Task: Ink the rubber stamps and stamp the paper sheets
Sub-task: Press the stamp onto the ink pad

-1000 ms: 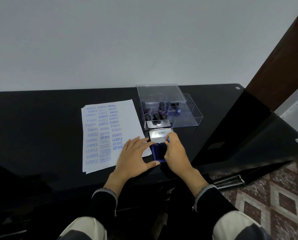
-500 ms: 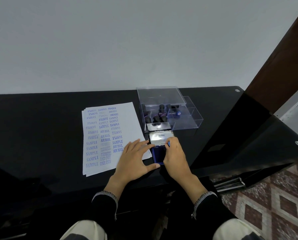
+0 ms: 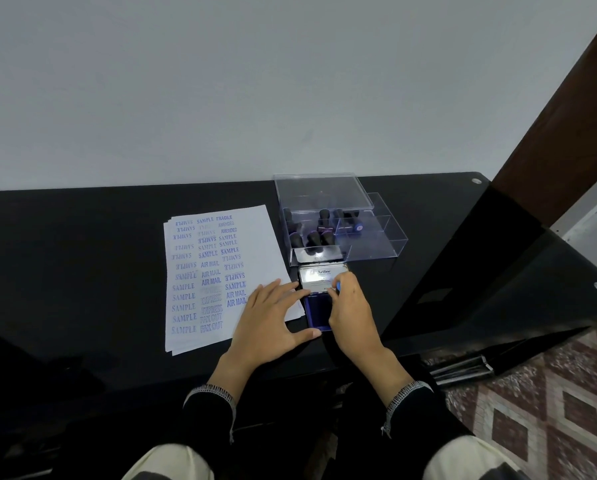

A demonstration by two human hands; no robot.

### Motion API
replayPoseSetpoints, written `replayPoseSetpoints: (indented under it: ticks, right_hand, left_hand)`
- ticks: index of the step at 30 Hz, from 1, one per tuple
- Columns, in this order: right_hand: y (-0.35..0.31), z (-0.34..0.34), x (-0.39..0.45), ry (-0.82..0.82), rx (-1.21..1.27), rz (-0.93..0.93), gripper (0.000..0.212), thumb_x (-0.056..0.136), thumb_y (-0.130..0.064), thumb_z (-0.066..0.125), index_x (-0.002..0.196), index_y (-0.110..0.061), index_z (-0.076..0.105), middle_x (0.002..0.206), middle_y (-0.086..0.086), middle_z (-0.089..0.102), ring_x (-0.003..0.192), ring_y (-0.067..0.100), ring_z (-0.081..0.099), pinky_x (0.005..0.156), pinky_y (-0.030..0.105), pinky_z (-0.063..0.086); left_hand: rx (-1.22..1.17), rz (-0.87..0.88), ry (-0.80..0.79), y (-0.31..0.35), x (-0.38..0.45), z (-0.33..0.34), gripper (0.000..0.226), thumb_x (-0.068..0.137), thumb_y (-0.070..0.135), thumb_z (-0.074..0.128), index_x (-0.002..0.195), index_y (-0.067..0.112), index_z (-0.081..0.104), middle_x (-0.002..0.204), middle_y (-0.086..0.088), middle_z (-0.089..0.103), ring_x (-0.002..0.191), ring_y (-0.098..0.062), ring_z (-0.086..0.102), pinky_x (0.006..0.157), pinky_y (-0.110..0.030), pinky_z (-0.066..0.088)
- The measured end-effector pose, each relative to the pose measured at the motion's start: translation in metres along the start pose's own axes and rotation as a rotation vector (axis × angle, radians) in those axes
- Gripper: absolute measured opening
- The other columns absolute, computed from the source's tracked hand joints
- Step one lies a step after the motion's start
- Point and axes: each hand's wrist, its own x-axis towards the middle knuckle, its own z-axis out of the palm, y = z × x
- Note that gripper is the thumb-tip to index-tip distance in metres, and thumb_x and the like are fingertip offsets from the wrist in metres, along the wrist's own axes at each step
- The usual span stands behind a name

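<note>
Both hands are down at the open blue ink pad point(image 3: 313, 311), which sits at the near edge of the glossy black table point(image 3: 82, 254). The left hand point(image 3: 272, 323) lies flat with fingers spread and straight, fingertips over the corner of the white paper sheets point(image 3: 217, 271), thumb stretched along the pad's near edge. The right hand point(image 3: 350, 311) has its fingers curled, pinching a small stamp with a blue tip point(image 3: 337, 286) over the pad, just at the silver lid point(image 3: 321, 278) that stands open at the pad's twelve o'clock. The sheets, at nine o'clock from the pad, carry rows of blue prints: SAMPLE, AIR MAIL, FAX OUT. Beyond the lid at twelve o'clock, a clear plastic box point(image 3: 376, 244) holds several black-handled rubber stamps point(image 3: 312, 237).
</note>
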Motion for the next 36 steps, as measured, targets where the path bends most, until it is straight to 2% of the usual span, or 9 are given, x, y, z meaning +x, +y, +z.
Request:
replayPoseSetpoints:
  ticks: [6,10,13,17,21,25,29,33,36]
  right_hand:
    - [-0.003,-0.005,0.01,-0.048,-0.069,-0.002,0.02,0.094,-0.001,0.045,0.088,-0.018,0.037,0.079,-0.004,0.042,0.062,0.008,0.042,0.048,0.016,0.032]
    - [-0.007,-0.009,0.016,-0.094,-0.12,-0.005,0.023,0.091,0.005,0.045,0.088,-0.016,0.035,0.082,-0.003,0.04,0.058,0.008,0.037,0.047,0.019,0.027]
    - [-0.003,-0.006,0.008,-0.053,-0.063,0.009,0.022,0.094,0.001,0.047,0.09,-0.018,0.036,0.081,-0.004,0.044,0.065,0.009,0.047,0.049,0.018,0.035]
    - [0.0,-0.002,0.0,-0.015,0.023,0.04,0.016,0.097,-0.007,0.048,0.091,-0.019,0.039,0.086,-0.002,0.049,0.074,0.014,0.053,0.051,0.02,0.044]
    - [0.002,-0.001,-0.005,0.011,0.027,0.013,0.017,0.097,-0.007,0.048,0.091,-0.018,0.038,0.088,-0.003,0.047,0.074,0.01,0.049,0.053,0.015,0.04]
    - [0.001,-0.004,0.001,-0.03,-0.002,0.021,0.018,0.095,-0.004,0.049,0.091,-0.017,0.038,0.083,-0.002,0.048,0.07,0.012,0.05,0.051,0.02,0.042]
    - [-0.003,-0.008,0.013,-0.106,-0.089,0.016,0.022,0.092,0.001,0.048,0.09,-0.017,0.035,0.083,0.0,0.046,0.064,0.013,0.046,0.048,0.02,0.031]
    - [-0.007,-0.012,0.018,-0.147,-0.135,0.022,0.026,0.089,0.004,0.049,0.091,-0.016,0.033,0.087,0.0,0.043,0.062,0.008,0.04,0.048,0.02,0.025]
    - [-0.004,-0.01,0.01,-0.116,-0.13,-0.027,0.027,0.091,0.005,0.046,0.09,-0.018,0.032,0.088,0.0,0.04,0.063,0.006,0.038,0.049,0.019,0.03]
  left_hand:
    - [-0.007,-0.003,-0.003,0.0,0.0,0.0,0.087,0.068,0.088,0.035,0.144,0.046,0.031,0.155,0.018,0.026,0.146,-0.008,0.008,0.118,-0.031,-0.003]
    - [-0.005,-0.009,-0.005,0.0,0.0,-0.001,0.087,0.069,0.088,0.035,0.145,0.046,0.03,0.155,0.019,0.025,0.146,-0.008,0.008,0.119,-0.032,-0.003]
    - [-0.006,-0.02,-0.023,0.002,0.0,-0.002,0.085,0.07,0.087,0.038,0.145,0.047,0.029,0.156,0.02,0.024,0.146,-0.007,0.007,0.119,-0.033,0.0]
    - [-0.15,-0.107,-0.119,0.006,-0.003,-0.005,0.076,0.077,0.074,0.055,0.143,0.051,0.026,0.155,0.028,0.014,0.142,0.006,-0.008,0.114,-0.04,0.023]
    - [-0.182,-0.097,-0.131,0.005,-0.002,-0.001,0.077,0.078,0.074,0.055,0.144,0.052,0.022,0.156,0.025,0.012,0.144,0.003,-0.007,0.117,-0.041,0.017]
    - [-0.145,-0.102,-0.109,0.005,-0.002,-0.003,0.076,0.077,0.077,0.053,0.143,0.052,0.026,0.155,0.027,0.015,0.143,0.004,-0.005,0.113,-0.04,0.023]
    - [0.044,-0.039,-0.038,0.003,0.0,-0.003,0.088,0.067,0.091,0.032,0.144,0.049,0.028,0.155,0.022,0.023,0.146,-0.005,0.005,0.117,-0.046,-0.008]
    - [0.05,-0.052,-0.04,0.003,-0.001,-0.003,0.09,0.065,0.092,0.026,0.144,0.049,0.027,0.155,0.023,0.022,0.146,-0.004,0.004,0.116,-0.05,-0.013]
    - [0.047,-0.052,-0.043,0.003,0.0,-0.002,0.09,0.064,0.092,0.026,0.144,0.049,0.027,0.155,0.022,0.022,0.146,-0.005,0.004,0.115,-0.053,-0.012]
